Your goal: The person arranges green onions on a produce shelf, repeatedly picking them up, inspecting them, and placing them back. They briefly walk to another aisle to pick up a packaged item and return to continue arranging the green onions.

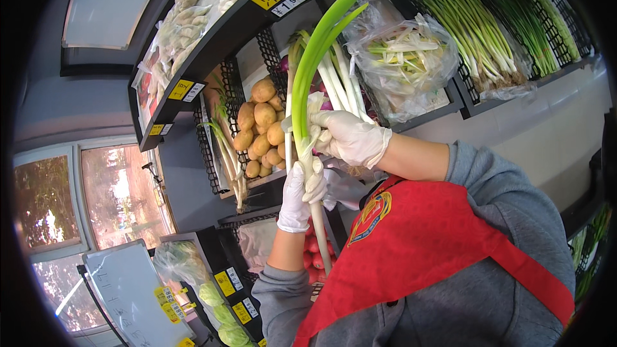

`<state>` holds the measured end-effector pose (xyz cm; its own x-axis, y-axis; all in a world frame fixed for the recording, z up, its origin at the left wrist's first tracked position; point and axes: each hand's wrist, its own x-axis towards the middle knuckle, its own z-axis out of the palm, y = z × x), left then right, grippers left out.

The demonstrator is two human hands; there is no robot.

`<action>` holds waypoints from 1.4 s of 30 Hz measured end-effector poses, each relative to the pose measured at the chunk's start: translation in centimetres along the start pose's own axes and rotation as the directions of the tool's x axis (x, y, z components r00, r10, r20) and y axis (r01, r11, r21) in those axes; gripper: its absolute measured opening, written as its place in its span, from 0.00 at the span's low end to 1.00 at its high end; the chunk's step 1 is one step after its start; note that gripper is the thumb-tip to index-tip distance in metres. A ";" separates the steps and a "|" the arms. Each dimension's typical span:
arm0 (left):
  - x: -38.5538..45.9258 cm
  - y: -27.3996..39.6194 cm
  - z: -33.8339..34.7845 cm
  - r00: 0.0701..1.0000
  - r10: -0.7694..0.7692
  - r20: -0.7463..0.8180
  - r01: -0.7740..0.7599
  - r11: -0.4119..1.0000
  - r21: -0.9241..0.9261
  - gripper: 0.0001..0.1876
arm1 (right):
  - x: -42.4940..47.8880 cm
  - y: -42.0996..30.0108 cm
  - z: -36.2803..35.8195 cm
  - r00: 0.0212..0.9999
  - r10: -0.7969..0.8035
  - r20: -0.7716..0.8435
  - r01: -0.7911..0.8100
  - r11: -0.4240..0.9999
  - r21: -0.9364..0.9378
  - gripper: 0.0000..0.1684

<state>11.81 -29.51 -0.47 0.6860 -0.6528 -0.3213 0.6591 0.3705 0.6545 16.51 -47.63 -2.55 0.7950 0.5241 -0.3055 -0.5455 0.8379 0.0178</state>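
A long, thick scallion (308,82) slants across the middle of the view, green leaves up and white shank down. My left hand (301,193), in a white glove, is closed around its pale shank. Gloved as well, my right hand (349,136) has its fingers bunched at the base of the leaves, on pale, loose outer leaf layers (315,103). A small grey piece (287,124) shows beside the stalk; what it is I cannot tell. More white-stemmed scallions (335,82) lie just beyond my right hand.
Potatoes (262,118) fill a crate behind my hands. A plastic bag of leaf trimmings (405,62) sits to the right, near bundled green onions (462,24). A black shelf edge (217,41) with price tags runs above. Red-skinned produce (315,253) lies below my left hand.
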 end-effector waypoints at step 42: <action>-12.6 4.0 -7.9 0.897 0.206 -0.390 -0.151 0.974 0.166 0.24 | -2.1 -24.9 -11.7 0.779 -0.618 0.108 -0.535 -0.744 -0.401 0.18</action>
<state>8.24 -14.58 0.78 0.8717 -0.2516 -0.4206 0.4871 0.3501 0.8001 25.35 -71.35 -13.48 0.9848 -0.0936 -0.1463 -0.1260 -0.9647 -0.2313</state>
